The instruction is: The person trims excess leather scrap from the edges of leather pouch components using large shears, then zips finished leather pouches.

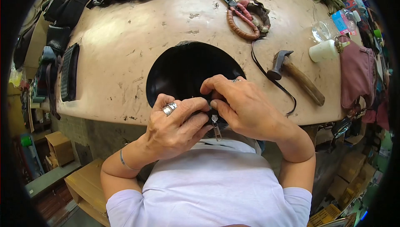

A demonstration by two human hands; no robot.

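A black rounded leather piece with a zipper along its edge lies on the workbench at the near edge. My left hand, wearing a silver ring, pinches the near edge of the piece. My right hand grips the same edge from the right, fingertips meeting the left hand's. A metal zipper pull hangs down between the two hands.
Scissors with wrapped handles lie at the back. A hammer and a thin black strap lie to the right, beside a white bottle and a maroon pouch. Black bags line the left edge.
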